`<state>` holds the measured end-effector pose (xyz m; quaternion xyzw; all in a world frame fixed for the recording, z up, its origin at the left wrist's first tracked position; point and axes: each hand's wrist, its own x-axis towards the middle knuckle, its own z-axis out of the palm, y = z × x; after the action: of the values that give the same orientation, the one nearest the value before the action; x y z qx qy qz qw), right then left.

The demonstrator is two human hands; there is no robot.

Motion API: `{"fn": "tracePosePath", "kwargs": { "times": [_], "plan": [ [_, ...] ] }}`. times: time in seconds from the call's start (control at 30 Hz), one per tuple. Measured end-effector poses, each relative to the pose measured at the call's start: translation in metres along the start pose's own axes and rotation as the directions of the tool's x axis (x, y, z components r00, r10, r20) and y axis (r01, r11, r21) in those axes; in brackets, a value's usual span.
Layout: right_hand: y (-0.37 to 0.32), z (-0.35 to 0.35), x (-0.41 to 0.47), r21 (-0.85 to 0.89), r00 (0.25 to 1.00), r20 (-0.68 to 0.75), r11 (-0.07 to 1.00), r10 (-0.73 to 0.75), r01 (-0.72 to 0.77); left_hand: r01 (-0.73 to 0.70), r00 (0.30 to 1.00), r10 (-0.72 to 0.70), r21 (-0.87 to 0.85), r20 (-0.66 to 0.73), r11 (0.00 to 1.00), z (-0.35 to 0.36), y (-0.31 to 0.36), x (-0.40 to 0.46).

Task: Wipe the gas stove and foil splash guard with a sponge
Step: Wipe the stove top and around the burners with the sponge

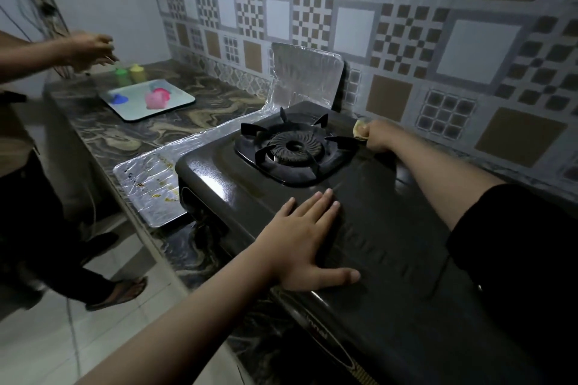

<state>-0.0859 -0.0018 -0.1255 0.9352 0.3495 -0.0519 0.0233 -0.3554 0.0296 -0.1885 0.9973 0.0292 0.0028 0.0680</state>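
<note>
The black gas stove (359, 228) fills the middle and right of the head view, with its burner and pan support (292, 147) toward the back. My right hand (377, 136) is shut on a yellowish sponge (359, 129) and presses it on the stove's far edge, right of the burner. My left hand (308, 241) lies flat with fingers spread on the stove's front top. The foil splash guard (305, 72) stands behind the burner's left corner. Its flat part (150, 178) runs along the stove's left side and carries brown stains.
A white tray (131, 111) with a pink cup and a blue one lies on the marbled counter (103, 131) at the left; green and yellow cups stand behind it. Another person stands at the far left, a hand (89, 50) above the cups. Patterned tiles cover the wall.
</note>
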Motion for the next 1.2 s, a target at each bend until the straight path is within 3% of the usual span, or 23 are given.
{"fn": "tracePosePath", "kwargs": {
  "times": [0.4,0.53,0.6,0.67,0.73,0.8,0.9,1.0,1.2],
  "plan": [
    [-0.003,0.011,-0.081,-0.045,0.985,0.042,0.985,-0.165,0.167,0.017,0.999,-0.016,0.007,-0.032,1.000,0.001,0.002,-0.001],
    [-0.014,0.016,-0.101,0.036,0.947,0.102,0.952,-0.305,0.303,0.057,0.982,-0.058,-0.010,-0.177,0.998,0.004,0.005,-0.010],
    [-0.021,0.008,-0.110,0.097,0.912,0.139,0.921,-0.387,0.376,0.134,0.936,-0.147,-0.063,-0.319,0.989,0.007,0.007,-0.018],
    [-0.033,-0.008,-0.118,0.201,0.877,0.172,0.888,-0.448,0.414,0.244,0.845,-0.290,-0.159,-0.450,0.957,0.013,0.005,-0.027],
    [-0.043,-0.022,-0.119,0.345,0.858,0.158,0.841,-0.489,0.416,0.361,0.760,-0.421,-0.217,-0.495,0.907,0.016,-0.003,-0.035],
    [-0.057,-0.028,-0.113,0.476,0.846,0.087,0.768,-0.525,0.428,0.499,0.712,-0.551,-0.238,-0.436,0.833,0.014,-0.019,-0.043],
    [-0.092,-0.032,-0.100,0.595,0.826,-0.035,0.652,-0.562,0.470,0.642,0.669,-0.709,-0.308,-0.223,0.703,0.004,-0.052,-0.055],
    [-0.134,-0.028,-0.085,0.602,0.809,-0.119,0.606,-0.576,0.520,0.704,0.659,-0.752,-0.335,-0.018,0.626,-0.002,-0.073,-0.057],
    [-0.213,-0.009,-0.049,0.392,0.754,-0.260,0.647,-0.604,0.653,0.713,0.654,-0.757,-0.334,0.000,0.616,0.002,-0.076,-0.052]
  ]
}}
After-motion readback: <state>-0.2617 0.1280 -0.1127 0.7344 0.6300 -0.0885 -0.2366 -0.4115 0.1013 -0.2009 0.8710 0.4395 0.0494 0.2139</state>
